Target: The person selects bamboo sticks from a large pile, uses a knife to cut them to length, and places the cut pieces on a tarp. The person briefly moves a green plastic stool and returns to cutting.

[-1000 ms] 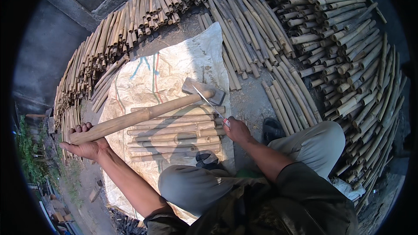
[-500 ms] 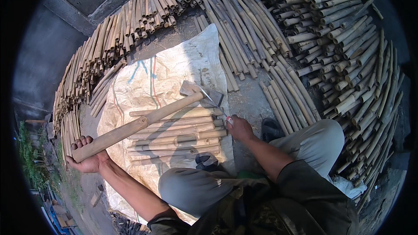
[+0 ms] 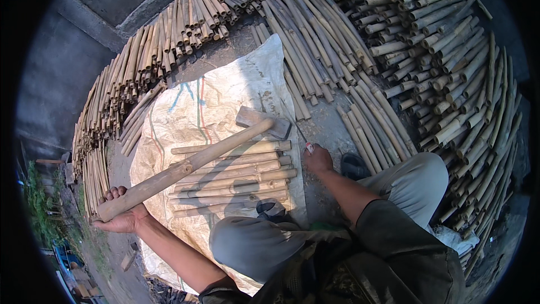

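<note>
My left hand [image 3: 129,219] holds a bamboo pole [image 3: 188,168] by its near end, far end over a wooden block [image 3: 247,117] | my right hand [image 3: 319,161] grips a knife [image 3: 309,147] | white woven sack [image 3: 239,81] spread on grey floor [image 3: 325,125] | bamboo stacks [image 3: 149,50] line the wall [image 3: 67,48]

Held pole [image 3: 183,170]: bamboo, matt, smooth bar a raised node. Block [image 3: 247,116]: looks like wood, dull, worn. Knife blade [image 3: 301,132]: metal, too thin here to read finish. Sheet [image 3: 236,79]: woven plastic by the look, creased. Trousers [image 3: 405,188]: matt cloth. Wall [image 3: 84,5]: concrete look, dull. Stacked poles [image 3: 455,50]: bamboo, dry, matt
</note>
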`<state>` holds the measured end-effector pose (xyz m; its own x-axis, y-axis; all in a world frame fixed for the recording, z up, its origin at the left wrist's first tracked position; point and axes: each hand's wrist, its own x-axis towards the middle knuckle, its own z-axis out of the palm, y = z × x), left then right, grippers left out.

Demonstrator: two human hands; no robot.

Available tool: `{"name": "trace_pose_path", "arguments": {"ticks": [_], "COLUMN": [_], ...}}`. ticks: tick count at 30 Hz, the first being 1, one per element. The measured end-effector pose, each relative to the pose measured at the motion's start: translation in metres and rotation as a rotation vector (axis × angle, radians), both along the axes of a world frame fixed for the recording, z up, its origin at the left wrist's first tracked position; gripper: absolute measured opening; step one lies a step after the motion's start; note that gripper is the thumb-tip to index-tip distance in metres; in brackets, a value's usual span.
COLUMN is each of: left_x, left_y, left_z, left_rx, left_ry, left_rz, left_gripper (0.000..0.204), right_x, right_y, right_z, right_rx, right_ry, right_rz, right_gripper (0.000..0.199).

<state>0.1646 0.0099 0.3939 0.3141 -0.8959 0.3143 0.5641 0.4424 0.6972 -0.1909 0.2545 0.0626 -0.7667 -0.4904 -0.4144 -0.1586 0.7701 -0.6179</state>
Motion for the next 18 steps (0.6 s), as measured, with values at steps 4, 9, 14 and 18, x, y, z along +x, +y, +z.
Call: {"name": "trace_pose_path", "arguments": {"ticks": [4, 9, 14, 18], "left_x": [0.03, 0.043, 0.06, 0.069], "left_y": [0.012, 0.026, 0.033, 0.017], "left_z": [0.016, 0.023, 0.03, 0.025], "left_rx": [-0.031, -0.003, -0.145, -0.045], "left_ry": [-0.053, -0.096, -0.181, -0.167], "left_rz": [0.076, 0.257, 0.022, 0.38], "left_gripper": [0.069, 0.067, 0.07, 0.065], "right_x": [-0.019, -0.025, -0.016, -0.026], "right_y": [-0.008, -0.074, -0.134, -0.15], "right_z": [-0.015, -0.026, -0.03, -0.027], "right_rx": [-0.091, -0.218, -0.24, -0.019], "right_ry": [0.077, 0.184, 0.498, 0.252], "right_rz": [0.037, 0.205, 0.427, 0.569], "right_gripper": [0.038, 0.047, 0.054, 0.056]}}
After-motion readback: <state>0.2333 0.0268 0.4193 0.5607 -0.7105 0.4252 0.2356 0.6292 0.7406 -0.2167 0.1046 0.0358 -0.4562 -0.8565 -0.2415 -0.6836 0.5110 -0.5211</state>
